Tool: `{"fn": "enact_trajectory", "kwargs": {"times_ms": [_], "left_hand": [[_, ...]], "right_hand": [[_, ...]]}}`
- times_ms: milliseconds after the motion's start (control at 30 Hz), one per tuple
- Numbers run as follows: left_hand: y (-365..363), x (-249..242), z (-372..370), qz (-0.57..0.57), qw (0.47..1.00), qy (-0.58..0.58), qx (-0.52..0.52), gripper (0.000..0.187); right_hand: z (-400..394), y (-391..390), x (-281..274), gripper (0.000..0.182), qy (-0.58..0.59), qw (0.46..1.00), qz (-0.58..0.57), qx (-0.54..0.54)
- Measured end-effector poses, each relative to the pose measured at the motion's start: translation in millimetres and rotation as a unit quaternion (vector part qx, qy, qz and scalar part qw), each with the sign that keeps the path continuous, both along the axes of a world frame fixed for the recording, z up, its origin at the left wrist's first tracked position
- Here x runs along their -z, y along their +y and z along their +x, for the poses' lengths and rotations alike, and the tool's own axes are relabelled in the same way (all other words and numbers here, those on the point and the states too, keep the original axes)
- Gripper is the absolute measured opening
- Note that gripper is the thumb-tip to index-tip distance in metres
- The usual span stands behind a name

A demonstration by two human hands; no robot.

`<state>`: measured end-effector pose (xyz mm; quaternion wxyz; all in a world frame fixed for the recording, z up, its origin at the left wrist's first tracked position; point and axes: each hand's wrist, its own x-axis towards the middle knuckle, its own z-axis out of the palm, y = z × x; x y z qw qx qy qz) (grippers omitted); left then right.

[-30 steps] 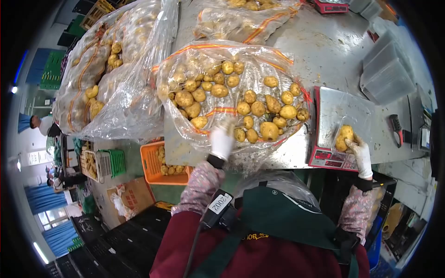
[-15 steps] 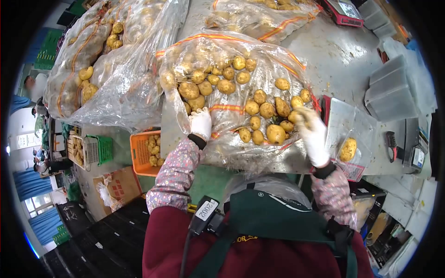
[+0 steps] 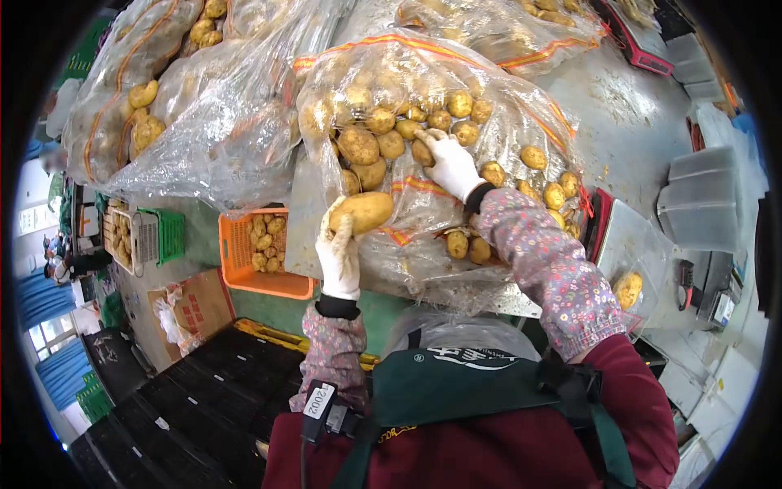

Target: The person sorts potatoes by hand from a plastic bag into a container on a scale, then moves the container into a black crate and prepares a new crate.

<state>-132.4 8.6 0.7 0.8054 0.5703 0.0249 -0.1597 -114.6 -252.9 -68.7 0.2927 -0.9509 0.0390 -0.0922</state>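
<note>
Clock: the middle of the view is the middle of the clock, with 12 at the top
Left hand: closed around a long, big potato (image 3: pixel 362 212), holding it up over the near edge of the open bag; the left hand (image 3: pixel 339 259) is at 9 o'clock
Right hand: fingers bent and touching a small potato (image 3: pixel 423 152); cannot tell if they grip it; the right hand (image 3: pixel 450 165) is at 1 o'clock
Loose potatoes: lots of potatoes (image 3: pixel 358 145) in the clear open bag (image 3: pixel 419 55), at 12 to 1 o'clock on the bench (image 3: pixel 607 110)
In the way: the right flowery sleeve (image 3: pixel 550 261) goes over the bag and hides some of its potatoes
Other bags: a big full bag (image 3: pixel 216 102) at 10 o'clock, and a smaller bag (image 3: pixel 521 50) at 1 o'clock
Scales: a near scale (image 3: pixel 623 220) at 3 o'clock, and a far red scale (image 3: pixel 652 62) at 2 o'clock
On the near scale: a see-through tub (image 3: pixel 649 269) with one potato (image 3: pixel 627 290) in it
Tubs: a stack of clear tubs (image 3: pixel 698 200) at 3 o'clock
Tool: a black and red tool (image 3: pixel 686 285) at 3 o'clock, past the near scale
Low down: an orange crate (image 3: pixel 265 284) with potatoes and a green crate (image 3: pixel 171 236) at 9 o'clock, a brown box (image 3: pixel 210 301) and black crates (image 3: pixel 191 399) at 8 o'clock
</note>
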Motion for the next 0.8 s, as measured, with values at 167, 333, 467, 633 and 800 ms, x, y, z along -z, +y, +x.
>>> {"fn": "enact_trajectory", "kwargs": {"times_ms": [167,333,467,633,800], "left_hand": [[9,-1,-31,-0.282,0.925,0.253,-0.032,0.054],[-2,11,-42,-0.35,0.892,0.284,0.019,0.052],[-18,13,-45,-0.37,0.859,0.348,0.065,0.049],[-31,21,-50,-0.361,0.818,0.425,0.14,0.046],[-57,-2,-62,-0.012,0.936,0.062,0.346,0.056]], "right_hand": [[-46,-2,-34,0.07,-0.027,0.991,0.104,0.083],[-121,-65,-33,0.07,-0.047,0.955,-0.014,0.294],[-154,-110,-21,0.054,0.039,0.944,-0.15,0.29],[-131,-38,-107,0.04,-0.07,0.982,0.137,0.109],[-125,22,-141,0.068,0.048,0.925,0.373,-0.064]]}}
